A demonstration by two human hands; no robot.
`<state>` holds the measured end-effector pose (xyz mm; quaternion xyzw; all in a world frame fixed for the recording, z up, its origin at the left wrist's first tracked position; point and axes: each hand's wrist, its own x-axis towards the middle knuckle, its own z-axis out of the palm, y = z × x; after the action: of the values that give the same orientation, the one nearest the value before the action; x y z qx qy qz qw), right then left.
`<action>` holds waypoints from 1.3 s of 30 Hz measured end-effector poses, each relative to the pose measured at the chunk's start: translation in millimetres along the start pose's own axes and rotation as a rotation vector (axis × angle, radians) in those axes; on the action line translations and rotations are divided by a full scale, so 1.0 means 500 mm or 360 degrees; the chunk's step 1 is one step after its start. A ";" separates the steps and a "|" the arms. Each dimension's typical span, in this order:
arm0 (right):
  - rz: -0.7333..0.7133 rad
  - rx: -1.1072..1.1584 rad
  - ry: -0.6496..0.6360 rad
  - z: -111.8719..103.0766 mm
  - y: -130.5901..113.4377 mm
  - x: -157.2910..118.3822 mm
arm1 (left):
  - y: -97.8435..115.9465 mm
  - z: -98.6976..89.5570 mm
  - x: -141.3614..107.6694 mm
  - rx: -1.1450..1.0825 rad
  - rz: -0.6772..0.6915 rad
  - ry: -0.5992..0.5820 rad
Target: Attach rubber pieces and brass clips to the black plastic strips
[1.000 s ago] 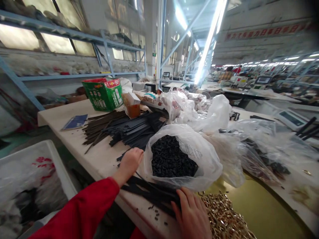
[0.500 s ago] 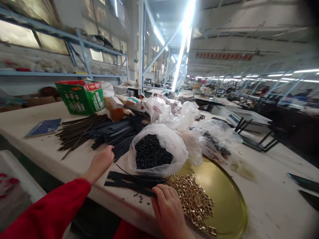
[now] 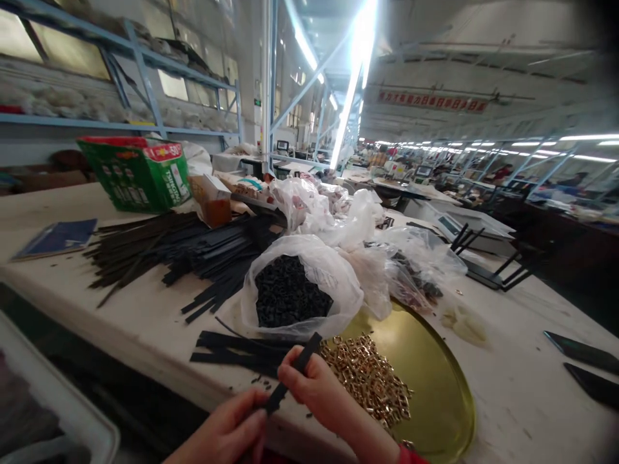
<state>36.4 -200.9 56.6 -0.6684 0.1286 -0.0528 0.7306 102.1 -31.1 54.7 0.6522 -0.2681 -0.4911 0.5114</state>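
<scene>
A flat black strap [image 3: 275, 398] is stretched at a slant between my two hands, over the table's front edge. My left hand [image 3: 232, 425] is closed on its lower end. Fingers and thumb of my right hand [image 3: 309, 383] pinch it near the upper end, which sticks out past them. Several more black straps [image 3: 227, 348] lie on the table just beyond my hands. Behind them stands a white plastic bag [image 3: 345, 290], open at the top and full of small black pieces [image 3: 290, 293]. Gold metal buckles [image 3: 370, 377] are heaped on a round gold tray [image 3: 435, 386] beside my right hand.
A large bundle of dark straps [image 3: 207, 248] spreads across the table at left, near a blue booklet [image 3: 58, 238] and a green carton [image 3: 135, 174]. Clear plastic bags [image 3: 333, 219] crowd the back. A black stand [image 3: 488, 270] is at right. A white bin [image 3: 62, 406] stands lower left.
My left hand has come from the strap bundle to the front edge, and my right hand has lifted off the near straps. Both now hold one strap. The view has shifted slightly.
</scene>
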 end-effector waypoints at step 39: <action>-0.0050 0.0099 0.0435 -0.092 -0.027 0.036 | 0.046 0.005 0.022 -0.0193 0.0034 0.0254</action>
<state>43.1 -251.2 64.4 -0.6341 0.2148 -0.1589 0.7257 107.5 -48.9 72.0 0.6542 -0.2033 -0.4476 0.5748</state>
